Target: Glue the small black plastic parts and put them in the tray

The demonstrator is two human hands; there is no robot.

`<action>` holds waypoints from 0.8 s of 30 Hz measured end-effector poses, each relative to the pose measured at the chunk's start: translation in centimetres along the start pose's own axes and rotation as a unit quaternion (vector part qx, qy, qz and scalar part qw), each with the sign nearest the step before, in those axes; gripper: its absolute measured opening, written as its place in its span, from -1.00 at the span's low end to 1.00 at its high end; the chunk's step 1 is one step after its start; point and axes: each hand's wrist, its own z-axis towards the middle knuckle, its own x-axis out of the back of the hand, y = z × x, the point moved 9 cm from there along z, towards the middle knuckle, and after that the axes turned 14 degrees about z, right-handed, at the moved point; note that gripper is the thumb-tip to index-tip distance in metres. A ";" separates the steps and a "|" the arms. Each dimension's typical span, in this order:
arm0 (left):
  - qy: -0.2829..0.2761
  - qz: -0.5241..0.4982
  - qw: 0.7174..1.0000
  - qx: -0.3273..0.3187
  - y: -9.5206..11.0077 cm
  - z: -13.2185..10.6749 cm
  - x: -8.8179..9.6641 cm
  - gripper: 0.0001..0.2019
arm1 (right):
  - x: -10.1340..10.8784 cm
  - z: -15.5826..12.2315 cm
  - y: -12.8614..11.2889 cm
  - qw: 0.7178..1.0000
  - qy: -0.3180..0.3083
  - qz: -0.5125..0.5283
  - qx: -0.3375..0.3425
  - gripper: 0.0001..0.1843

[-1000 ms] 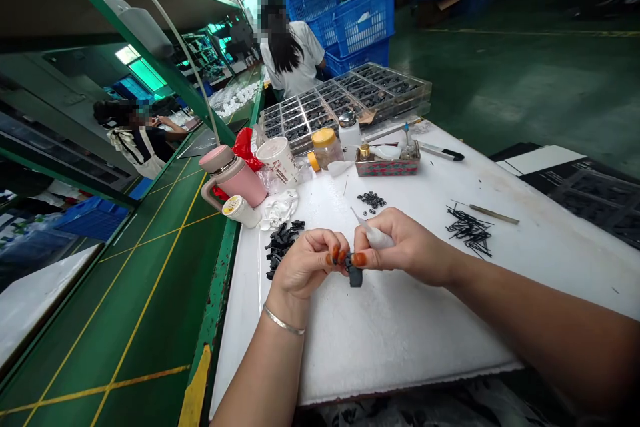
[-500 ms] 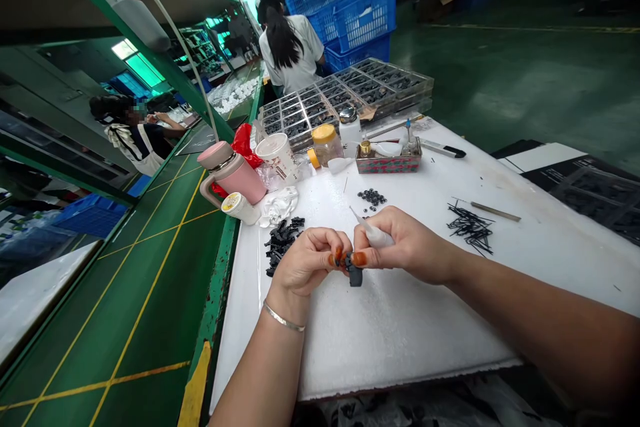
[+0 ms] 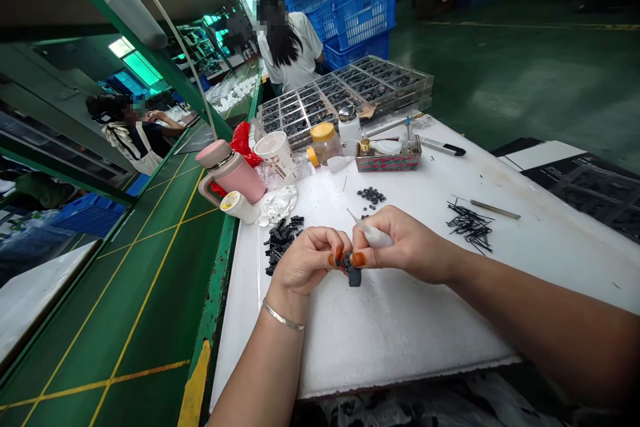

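Observation:
My left hand (image 3: 310, 260) pinches a small black plastic part (image 3: 354, 275) between thumb and fingertips, just above the white foam mat (image 3: 400, 333). My right hand (image 3: 407, 245) grips a white squeeze bottle with a thin needle tip (image 3: 375, 235), its fingertip right by the black part. A loose pile of similar black parts (image 3: 280, 245) lies left of my hands. Small black rings (image 3: 371, 195) sit beyond them, and a bundle of thin black pins (image 3: 470, 227) lies to the right.
A pink tumbler (image 3: 231, 172), a white tub (image 3: 277, 157) and a jar (image 3: 327, 143) stand along the far bench. Behind them are a small tray of tools (image 3: 387, 157) and stacked clear compartment trays (image 3: 345, 100). A co-worker (image 3: 290, 47) stands beyond, near blue crates (image 3: 363, 13).
The head view has drifted slightly, so the bench sits a little higher in the picture. My hands keep the same hold on the bottle and black part.

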 end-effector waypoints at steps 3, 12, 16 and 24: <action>-0.011 -0.001 1.000 -0.008 0.1 0.0 -0.1 -0.76 | 0.0 0.0 0.1 1.000 0.003 -0.008 -0.005 -0.60; -0.014 -0.011 1.000 0.004 -0.3 -0.1 0.1 -0.81 | 0.1 -0.2 0.0 0.999 0.004 -0.043 0.003 -0.59; -0.014 0.011 0.999 0.030 -0.7 -0.1 0.3 -0.77 | 0.1 -0.3 -0.1 0.997 0.001 -0.080 0.002 -0.63; 0.023 0.071 0.997 0.021 0.0 -0.2 1.1 -0.79 | 0.8 -0.1 0.4 0.994 0.026 -0.104 -0.030 -0.61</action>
